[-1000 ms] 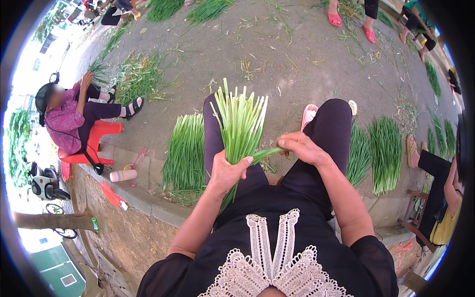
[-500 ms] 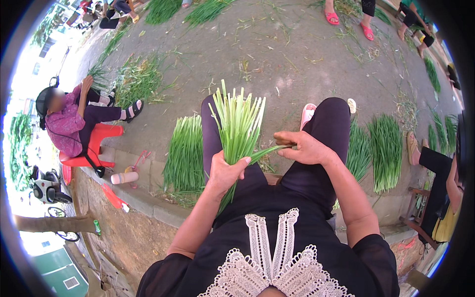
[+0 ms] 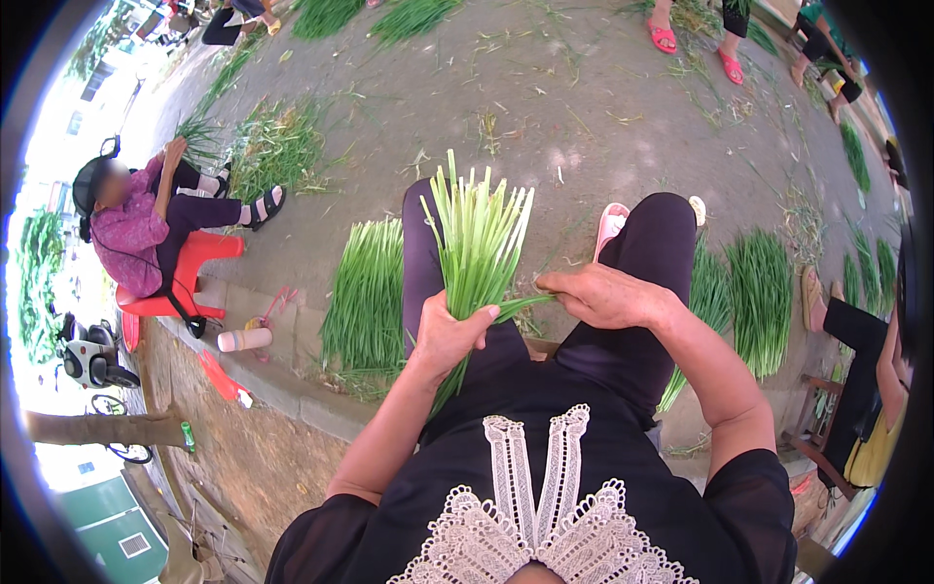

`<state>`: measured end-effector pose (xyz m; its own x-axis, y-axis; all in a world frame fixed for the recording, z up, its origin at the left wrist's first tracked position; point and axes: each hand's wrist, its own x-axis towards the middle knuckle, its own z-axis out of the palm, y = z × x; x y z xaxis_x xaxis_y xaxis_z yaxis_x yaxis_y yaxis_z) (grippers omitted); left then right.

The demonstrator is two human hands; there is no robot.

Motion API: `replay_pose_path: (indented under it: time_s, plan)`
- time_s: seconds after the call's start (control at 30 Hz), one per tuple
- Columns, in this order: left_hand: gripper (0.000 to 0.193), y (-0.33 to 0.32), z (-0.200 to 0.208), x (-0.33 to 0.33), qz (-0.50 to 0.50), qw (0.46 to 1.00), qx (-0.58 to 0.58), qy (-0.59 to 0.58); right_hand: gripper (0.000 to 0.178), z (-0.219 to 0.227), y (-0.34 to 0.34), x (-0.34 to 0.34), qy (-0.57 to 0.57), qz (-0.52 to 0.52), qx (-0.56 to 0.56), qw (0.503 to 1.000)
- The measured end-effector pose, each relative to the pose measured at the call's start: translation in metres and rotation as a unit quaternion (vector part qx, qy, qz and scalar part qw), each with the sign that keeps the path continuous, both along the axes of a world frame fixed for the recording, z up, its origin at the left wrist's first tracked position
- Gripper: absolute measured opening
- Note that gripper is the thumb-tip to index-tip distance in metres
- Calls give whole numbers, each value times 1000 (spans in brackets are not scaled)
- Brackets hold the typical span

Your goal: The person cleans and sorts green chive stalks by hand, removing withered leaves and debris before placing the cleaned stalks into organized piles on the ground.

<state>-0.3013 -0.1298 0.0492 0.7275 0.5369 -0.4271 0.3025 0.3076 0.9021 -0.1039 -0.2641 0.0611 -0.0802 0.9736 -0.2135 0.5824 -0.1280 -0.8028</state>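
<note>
My left hand is wrapped round a bunch of green chives above my left thigh. Their pale cut ends fan out upward, and the leafy ends hang down behind my wrist. A few chive leaves bend out sideways from beside my left thumb. My right hand pinches the tips of these leaves between thumb and fingers, above the gap between my knees. Its lower fingers are curled under and partly hidden.
Laid-out chives lie left of my left leg, and another row lies beyond my right knee. At the left a person sits on a red plastic stool, near a pale bottle. Loose trimmings litter the ground.
My right hand has shifted slightly right and turned, its fingers curling more around the leaf tips. My left hand keeps its hold on the bunch, nearly unmoved.
</note>
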Motion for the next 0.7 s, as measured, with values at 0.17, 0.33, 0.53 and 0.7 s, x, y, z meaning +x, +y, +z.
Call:
replay_pose_path:
  time_s: [0.17,0.33,0.53,0.7]
  plan:
    - [8,1,-3,-1,1,1000,1,5,32,-12,-2,2,85,-71,57,992]
    - [12,-2,-3,1,-6,1000,22,15,34,-19,2,-4,12,-95,82,992]
    - [15,-5,-3,3,-9,996,71,56,40,-22,12,-9,-142,-90,111,979]
    - [14,-5,-2,4,-9,996,69,62,40,-18,16,-14,-236,-92,131,959]
